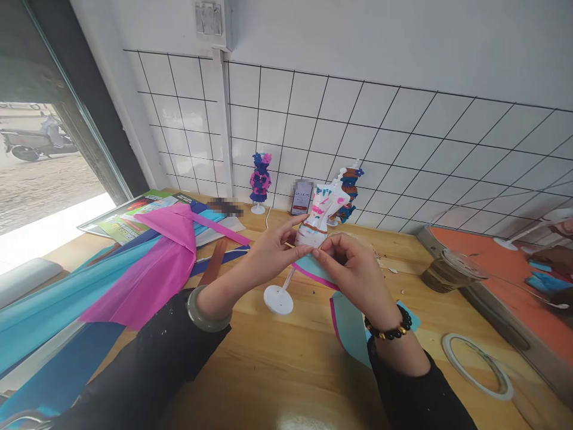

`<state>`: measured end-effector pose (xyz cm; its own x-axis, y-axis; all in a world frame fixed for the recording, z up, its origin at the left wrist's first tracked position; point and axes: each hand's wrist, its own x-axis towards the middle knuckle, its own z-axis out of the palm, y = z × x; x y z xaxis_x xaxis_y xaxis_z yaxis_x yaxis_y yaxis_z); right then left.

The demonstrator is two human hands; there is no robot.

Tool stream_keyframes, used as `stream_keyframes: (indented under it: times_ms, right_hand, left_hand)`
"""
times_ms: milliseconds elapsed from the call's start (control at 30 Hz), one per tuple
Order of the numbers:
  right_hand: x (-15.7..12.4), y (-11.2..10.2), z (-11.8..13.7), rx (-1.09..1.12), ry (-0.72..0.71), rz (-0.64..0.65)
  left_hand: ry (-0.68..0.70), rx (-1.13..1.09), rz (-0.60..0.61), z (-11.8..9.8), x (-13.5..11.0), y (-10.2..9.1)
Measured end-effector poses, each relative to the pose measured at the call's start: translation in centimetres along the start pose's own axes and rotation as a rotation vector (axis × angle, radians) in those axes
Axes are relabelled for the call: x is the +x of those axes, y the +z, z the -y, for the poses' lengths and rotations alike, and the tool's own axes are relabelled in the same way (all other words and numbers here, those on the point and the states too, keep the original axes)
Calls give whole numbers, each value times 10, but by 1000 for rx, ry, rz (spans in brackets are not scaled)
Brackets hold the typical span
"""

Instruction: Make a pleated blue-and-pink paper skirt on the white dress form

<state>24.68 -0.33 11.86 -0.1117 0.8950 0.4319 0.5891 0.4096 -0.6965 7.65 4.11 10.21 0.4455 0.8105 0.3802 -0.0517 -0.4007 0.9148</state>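
Note:
A small white mannequin bust streaked with pink and blue leans on its thin stand, whose round white base rests on the wooden table. My left hand grips the bust at its waist. My right hand pinches a light blue paper strip with a pink edge against the bottom of the bust. The strip trails down under my right wrist onto the table.
Pink, light blue and dark blue paper sheets lie at the left over magazines. Two decorated mannequins and a phone stand by the tiled wall. A tape ring, a plastic cup and an orange tray are at the right.

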Motion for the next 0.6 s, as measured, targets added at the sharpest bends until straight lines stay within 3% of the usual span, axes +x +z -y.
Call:
stream_keyframes:
  times_ms: [100, 200, 300, 400, 600]
  right_hand:
    - [0, -2, 0, -18, 3, 31]
    - [-2, -4, 2, -106, -41, -24]
    - [-5, -2, 7, -295, -241, -107]
    - [-8, 6, 13, -492, -445, -109]
    - [-8, 24, 14, -733, -613, -244]
  left_hand:
    - [1, 39, -26, 1, 0, -1]
    - [-8, 92, -98, 2, 2, -4]
    - [-33, 101, -168, 3, 4, -6]
    - [-67, 73, -219, 2, 5, -7]
    - [-116, 38, -224, -2, 5, -3]
